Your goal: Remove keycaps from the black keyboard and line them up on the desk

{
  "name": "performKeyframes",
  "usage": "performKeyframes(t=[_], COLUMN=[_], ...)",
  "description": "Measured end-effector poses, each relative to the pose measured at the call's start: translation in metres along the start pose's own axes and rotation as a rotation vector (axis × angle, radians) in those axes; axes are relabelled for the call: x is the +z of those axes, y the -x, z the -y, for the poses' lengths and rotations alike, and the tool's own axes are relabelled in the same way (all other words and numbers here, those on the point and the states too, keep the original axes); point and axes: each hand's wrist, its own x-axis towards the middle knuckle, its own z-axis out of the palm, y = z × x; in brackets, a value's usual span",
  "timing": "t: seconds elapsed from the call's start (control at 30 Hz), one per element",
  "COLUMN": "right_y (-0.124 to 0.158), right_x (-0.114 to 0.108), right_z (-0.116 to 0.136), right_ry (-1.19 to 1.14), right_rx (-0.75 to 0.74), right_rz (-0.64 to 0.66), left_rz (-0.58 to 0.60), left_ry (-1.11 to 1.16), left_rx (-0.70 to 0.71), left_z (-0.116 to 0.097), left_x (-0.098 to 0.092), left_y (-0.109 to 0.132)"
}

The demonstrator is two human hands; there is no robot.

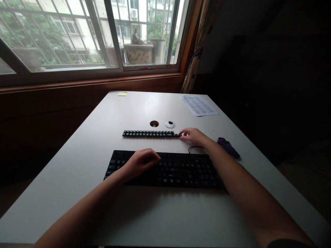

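A black keyboard (176, 172) lies across the white table in front of me, its upper left part dark and partly hidden by my hand. Over that part hovers or rests my left hand (143, 160), fingers curled together towards the thumb; whatever they hold, if anything, is hidden. Behind the keyboard, black keycaps (148, 133) stand lined up in two close rows. At the right end of these rows, the thumb and fingers of my right hand (190, 135) pinch a small black keycap (180, 135). A thin black cable (194, 147) leaves the keyboard's back edge.
Beyond the keycaps are a round hole (154, 123) in the table (77, 165) and a white ring-shaped cover (170, 124). A purple cloth (228, 147) lies right of my right forearm. Printed papers (199, 105) and a yellow sticky note (122, 93) lie towards the far edge.
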Motion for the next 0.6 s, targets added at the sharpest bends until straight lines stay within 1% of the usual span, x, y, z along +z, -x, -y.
performKeyframes(t=[0.3, 0.6], right_y=[-0.0043, -0.0049], right_x=[0.0054, 0.0042], right_z=[-0.0025, -0.004], right_ry=[-0.017, -0.037], right_rx=[-0.018, -0.031], right_rz=[-0.003, 0.011], left_rz=[0.005, 0.014], left_ry=[0.0, -0.007], left_rx=[0.014, 0.015], left_z=[-0.0001, -0.0001], left_x=[0.001, 0.0008], left_y=[0.0003, 0.0001])
